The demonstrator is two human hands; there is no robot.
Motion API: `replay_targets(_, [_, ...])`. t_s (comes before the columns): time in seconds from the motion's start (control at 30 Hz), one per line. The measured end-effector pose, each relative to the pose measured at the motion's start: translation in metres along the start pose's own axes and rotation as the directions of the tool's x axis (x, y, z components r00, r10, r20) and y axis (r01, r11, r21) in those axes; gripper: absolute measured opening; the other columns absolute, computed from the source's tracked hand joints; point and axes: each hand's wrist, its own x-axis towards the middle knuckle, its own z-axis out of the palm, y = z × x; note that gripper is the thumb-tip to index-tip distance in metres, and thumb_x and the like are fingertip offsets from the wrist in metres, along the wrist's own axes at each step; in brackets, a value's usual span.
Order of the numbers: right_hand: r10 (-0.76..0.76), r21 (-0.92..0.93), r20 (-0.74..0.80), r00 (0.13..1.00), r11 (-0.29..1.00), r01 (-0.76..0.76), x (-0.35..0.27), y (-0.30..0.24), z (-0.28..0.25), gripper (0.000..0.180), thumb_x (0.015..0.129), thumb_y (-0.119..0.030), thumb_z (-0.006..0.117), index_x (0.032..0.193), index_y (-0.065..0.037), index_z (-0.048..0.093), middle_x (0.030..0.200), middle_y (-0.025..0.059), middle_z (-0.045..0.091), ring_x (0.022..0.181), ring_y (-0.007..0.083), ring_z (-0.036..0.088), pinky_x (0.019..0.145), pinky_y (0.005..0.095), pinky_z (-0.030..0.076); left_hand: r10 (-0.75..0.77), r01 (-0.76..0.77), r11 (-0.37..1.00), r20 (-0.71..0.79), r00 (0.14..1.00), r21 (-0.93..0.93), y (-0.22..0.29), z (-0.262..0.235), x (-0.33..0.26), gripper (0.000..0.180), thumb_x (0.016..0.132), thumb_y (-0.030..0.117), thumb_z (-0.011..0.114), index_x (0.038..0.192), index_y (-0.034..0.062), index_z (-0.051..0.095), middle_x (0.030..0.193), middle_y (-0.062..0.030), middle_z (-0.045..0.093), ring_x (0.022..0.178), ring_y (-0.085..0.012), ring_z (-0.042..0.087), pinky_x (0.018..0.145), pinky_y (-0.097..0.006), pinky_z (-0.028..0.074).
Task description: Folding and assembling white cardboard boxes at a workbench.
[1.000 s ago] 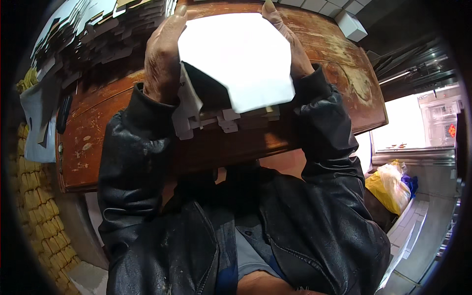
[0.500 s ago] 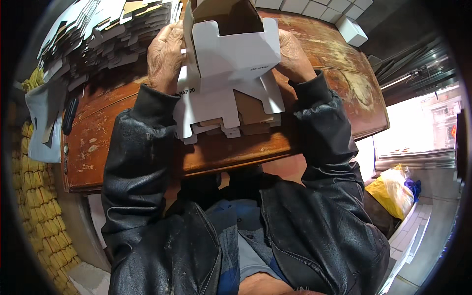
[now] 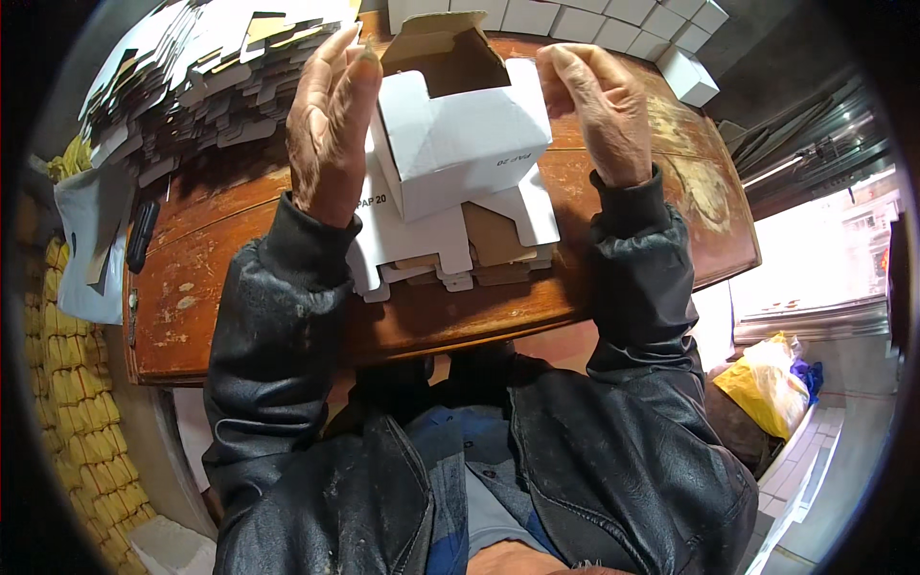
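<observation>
A white cardboard box (image 3: 470,144), brown inside, stands with its top open and a brown flap (image 3: 436,31) raised at the back. It rests on a stack of flat white box blanks (image 3: 412,235) on the table. My left hand (image 3: 331,125) is upright along the box's left side, open, its fingers stretched out and holding nothing. On the other side, my right hand (image 3: 604,105) is raised by the box's upper right corner. Its fingers are loosely bent, with nothing visible in them; whether the fingertips touch the box I cannot tell.
A tall pile of flattened cardboard blanks (image 3: 192,86) covers the table's far left. White closed boxes (image 3: 604,29) stand in rows at the back right. A black-handled tool (image 3: 142,235) lies at the left edge of the worn wooden table (image 3: 230,316). Plastic bags (image 3: 771,383) sit low at right.
Both hands have come off the box's sides, the left fingers straightening and the right hand shifting outward. The box sits squarer, with its back flap more visible.
</observation>
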Motion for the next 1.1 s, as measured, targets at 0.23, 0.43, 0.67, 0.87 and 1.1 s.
replay_targets(0.23, [-0.292,0.019,-0.007,0.956,0.956,0.292,-0.004,-0.018,0.012,0.033,0.095,-0.027,0.062,0.116,-0.002,0.061,0.102,0.008,0.068,0.095,0.0174,0.066,0.085,0.0322,0.053,-0.029,0.037,0.996,0.106,0.994,-0.08,0.011,0.003,-0.006,0.081,0.084,0.045,0.073,0.139,-0.0034,0.038,0.128,-0.0218,0.052,0.122,-0.0252,0.051,0.1,-0.036,0.045])
replay_targets(0.43, [-0.517,-0.246,0.348,0.782,0.755,0.608,0.005,-0.015,0.009,0.054,0.081,-0.031,0.074,0.125,-0.005,0.06,0.139,0.0291,0.042,0.131,0.0405,0.043,0.108,0.0511,0.031,-0.046,0.064,0.992,0.159,0.986,-0.108,0.004,0.005,-0.006,0.067,0.087,0.028,0.071,0.137,-0.0054,0.041,0.127,-0.0192,0.055,0.116,-0.0212,0.055,0.099,-0.034,0.045])
replay_targets(0.67, [-0.6,-0.256,0.308,0.738,0.695,0.672,0.001,-0.02,0.02,0.046,0.083,-0.026,0.074,0.123,-0.008,0.061,0.136,0.0289,0.045,0.128,0.0422,0.045,0.103,0.0502,0.038,-0.107,0.099,0.993,0.167,0.98,0.057,-0.005,0.004,-0.008,0.068,0.091,0.037,0.063,0.144,0.003,0.038,0.135,-0.0198,0.05,0.121,-0.0236,0.051,0.103,-0.036,0.041])
replay_targets(0.87, [-0.556,-0.502,0.327,0.765,0.583,0.638,-0.003,-0.031,0.018,0.036,0.086,-0.024,0.071,0.116,-0.005,0.063,0.127,0.0287,0.053,0.123,0.0433,0.049,0.1,0.0483,0.041,-0.094,0.086,0.995,0.215,0.972,0.047,0.001,0.006,-0.01,0.065,0.091,0.033,0.063,0.143,0.0027,0.039,0.134,-0.0198,0.051,0.123,-0.0238,0.051,0.104,-0.036,0.04])
replay_targets(1.1, [-0.524,-0.487,0.17,0.835,0.692,0.533,-0.002,-0.031,0.024,0.015,0.086,-0.002,0.065,0.101,-0.003,0.066,0.102,0.0151,0.065,0.095,0.03,0.064,0.08,0.035,0.052,-0.124,0.108,0.991,0.233,0.965,0.083,0.005,0.005,-0.008,0.063,0.09,0.029,0.063,0.141,0.0006,0.041,0.13,-0.0189,0.054,0.121,-0.025,0.053,0.103,-0.037,0.042])
